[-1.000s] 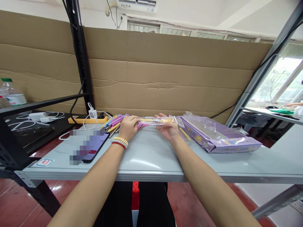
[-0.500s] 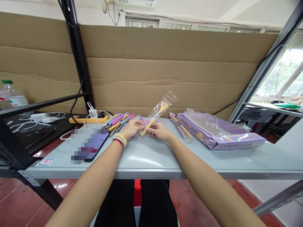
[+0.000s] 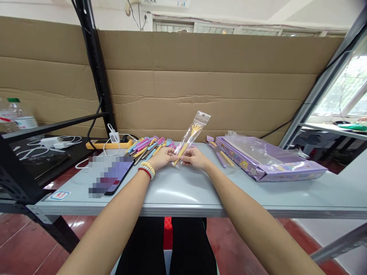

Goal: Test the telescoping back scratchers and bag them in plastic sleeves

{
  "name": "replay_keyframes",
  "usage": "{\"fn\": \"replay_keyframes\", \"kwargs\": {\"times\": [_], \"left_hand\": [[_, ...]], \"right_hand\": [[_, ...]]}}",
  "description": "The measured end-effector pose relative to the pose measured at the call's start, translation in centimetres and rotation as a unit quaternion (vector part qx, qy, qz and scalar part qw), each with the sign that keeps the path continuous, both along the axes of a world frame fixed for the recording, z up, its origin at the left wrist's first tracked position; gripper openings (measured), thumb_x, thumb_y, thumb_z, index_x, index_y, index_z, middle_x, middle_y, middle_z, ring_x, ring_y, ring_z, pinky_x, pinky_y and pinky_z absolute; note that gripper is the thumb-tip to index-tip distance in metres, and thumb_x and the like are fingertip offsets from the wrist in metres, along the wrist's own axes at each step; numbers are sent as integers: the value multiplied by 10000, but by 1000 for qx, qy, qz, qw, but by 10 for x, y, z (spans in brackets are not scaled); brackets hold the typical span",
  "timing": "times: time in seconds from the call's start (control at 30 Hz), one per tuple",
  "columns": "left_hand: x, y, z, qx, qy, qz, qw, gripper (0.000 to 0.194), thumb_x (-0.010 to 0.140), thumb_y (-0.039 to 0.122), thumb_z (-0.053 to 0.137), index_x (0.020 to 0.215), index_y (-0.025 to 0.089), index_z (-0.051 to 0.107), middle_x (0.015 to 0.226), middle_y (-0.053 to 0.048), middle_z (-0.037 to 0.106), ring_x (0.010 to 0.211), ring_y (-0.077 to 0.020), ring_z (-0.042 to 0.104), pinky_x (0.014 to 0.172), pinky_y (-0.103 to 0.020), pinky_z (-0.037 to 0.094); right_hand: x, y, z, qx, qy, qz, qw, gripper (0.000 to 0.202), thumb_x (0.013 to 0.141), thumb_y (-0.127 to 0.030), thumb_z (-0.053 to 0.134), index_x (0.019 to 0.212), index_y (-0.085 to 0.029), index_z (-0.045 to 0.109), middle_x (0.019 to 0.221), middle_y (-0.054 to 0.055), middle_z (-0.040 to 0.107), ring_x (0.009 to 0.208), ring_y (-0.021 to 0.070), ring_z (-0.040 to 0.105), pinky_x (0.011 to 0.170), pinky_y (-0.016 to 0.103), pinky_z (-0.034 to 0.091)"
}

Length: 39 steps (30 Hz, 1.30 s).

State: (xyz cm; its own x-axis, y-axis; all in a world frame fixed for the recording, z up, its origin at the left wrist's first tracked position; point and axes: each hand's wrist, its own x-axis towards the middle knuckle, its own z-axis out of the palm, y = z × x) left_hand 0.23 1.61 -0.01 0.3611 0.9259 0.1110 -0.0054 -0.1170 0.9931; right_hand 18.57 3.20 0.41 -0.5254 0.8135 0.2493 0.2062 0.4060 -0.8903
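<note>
The grey worktop (image 3: 183,191) is stretching out under both forearms, with a wall of brown cardboard (image 3: 200,84) standing well beyond the hands. Off to the right of the right hand, a flat purple box (image 3: 266,168) is lying on the worktop, a loose clear wrapper sitting on its top. To the left of the left hand, a dark phone (image 3: 114,177) is resting flat, and further out past it a yellow power strip (image 3: 107,144) is sitting with a white charger plugged in and white cables trailing away.

Just beyond the left hand's knuckles, a heap of coloured little forks (image 3: 149,146) is fanning out, pink, blue, yellow and purple handles all mixed. Just beside the right hand, towards the box, a couple of loose purple and yellow pieces (image 3: 222,157) are lying on the worktop.

The left hand (image 3: 163,157), beaded bracelets on the wrist, is pinching closed on the lower end of a clear plastic sleeve (image 3: 189,138). The right hand (image 3: 195,158) is meeting it from the other side, fingertips closing on that same lower end, so the two hands are nearly touching. The sleeve is tilting up and away from the hands, clear of the worktop, and a yellow hand-shaped fork (image 3: 187,141) is showing inside it, prongs at the top.
</note>
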Motion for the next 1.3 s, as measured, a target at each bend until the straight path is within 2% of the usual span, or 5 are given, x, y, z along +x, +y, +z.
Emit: {"fn": "replay_keyframes", "kwargs": {"times": [0.4, 0.7, 0.93, 1.13, 1.3], "left_hand": [[1, -3, 2, 13, 30, -13, 999, 375, 601, 236, 809, 801, 158, 502, 615, 25, 622, 576, -111, 597, 586, -237, 437], [2, 1, 0, 58, 67, 18, 996, 258, 645, 207, 744, 745, 154, 512, 530, 55, 576, 483, -72, 502, 509, -205, 366], [6, -13, 11, 5, 41, 5, 999, 369, 582, 248, 815, 766, 161, 507, 526, 70, 544, 487, -81, 536, 491, -204, 406], [3, -11, 6, 17, 48, -2, 999, 463, 501, 244, 860, 779, 157, 501, 548, 57, 593, 520, -94, 578, 530, -206, 436], [1, -4, 4, 15, -6, 28, 999, 441, 521, 190, 845, 782, 164, 490, 566, 53, 600, 528, -103, 596, 567, -227, 463]], "right_hand": [[3, 6, -6, -13, -14, -17, 1000, 247, 639, -365, 704, 608, -131, 632, 499, 10, 574, 426, 94, 468, 442, 237, 352], [-1, -7, 1, -13, -7, 1, 1000, 338, 616, -437, 761, 637, -141, 599, 470, -27, 521, 421, 77, 431, 412, 220, 311], [3, 1, -3, -4, -33, -12, 999, 381, 592, -469, 768, 614, -134, 588, 476, -15, 535, 426, 83, 444, 428, 225, 316], [1, 1, -5, -13, -23, -5, 1000, 401, 563, -473, 787, 617, -144, 563, 484, -20, 538, 434, 87, 457, 435, 227, 325], [0, 1, -4, -17, 1, -15, 1000, 420, 593, -523, 745, 657, -157, 547, 498, -18, 544, 433, 89, 465, 439, 229, 332]]}}
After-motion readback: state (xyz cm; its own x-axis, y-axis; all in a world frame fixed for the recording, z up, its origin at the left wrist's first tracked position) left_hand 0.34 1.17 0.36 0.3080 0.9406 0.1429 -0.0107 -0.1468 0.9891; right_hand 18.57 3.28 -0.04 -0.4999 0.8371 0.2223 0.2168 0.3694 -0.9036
